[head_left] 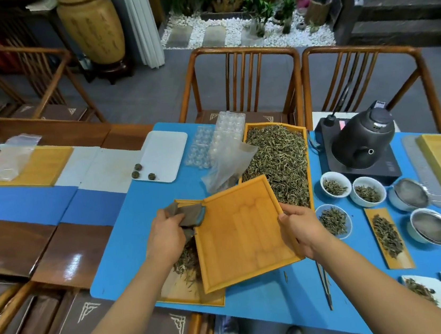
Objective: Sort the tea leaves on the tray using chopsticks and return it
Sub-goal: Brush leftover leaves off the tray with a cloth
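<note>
Right hand (304,233) gripping the right edge of an empty bamboo tray (238,234), thumb over the rim and fingers curled beneath, holding it tilted and lifted so its far corner overlaps the big tray of loose tea leaves (279,159) behind. Left hand (166,236) clutching a grey-brown cloth (187,215) against the empty tray's left rim, fingers bunched round the fabric. Probably wiping out the last dust, or brushing stray leaves off the edge; hard to say which.

Beneath the lifted tray, a second bamboo tray (188,295) lying flat on the blue mat (118,248), carrying a small heap of tea leaves (188,262) partly hidden by the left wrist. Held above it presumably so anything swept off drops into that heap rather than onto the mat.

Chopsticks (325,284) lying idle on the mat just right of the trays, near the right forearm, touched by neither hand. Sorting therefore judged paused or finished, with cleaning and returning the tray as the step in hand.

Nearby on the right: three white cups (336,188) of leaves, a narrow bamboo scoop (389,240) of leaves, two mesh strainers (411,196), a dark kettle (363,138) on its base. Farther left: a white tray (162,154) with three small tea balls, clear plastic moulds (216,139).
</note>
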